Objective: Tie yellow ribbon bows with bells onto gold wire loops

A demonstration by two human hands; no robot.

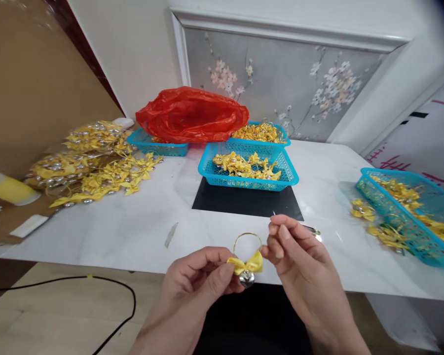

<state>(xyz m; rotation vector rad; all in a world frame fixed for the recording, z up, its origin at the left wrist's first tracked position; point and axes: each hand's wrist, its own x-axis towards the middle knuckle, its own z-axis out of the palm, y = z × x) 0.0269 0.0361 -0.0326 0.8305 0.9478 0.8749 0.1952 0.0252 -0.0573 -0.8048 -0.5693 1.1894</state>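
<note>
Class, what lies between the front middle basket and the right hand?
In the head view, a black mat lies between the basket and right hand.

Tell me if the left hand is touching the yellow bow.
Touching. The head view shows the left hand gripping the yellow bow by its left end, the thumb lying over that end.

Shiny yellow bow (255, 263), silver bell (247, 279) beneath, thin gold loop (247, 234) upright above, in the left grip (202, 278).
</note>
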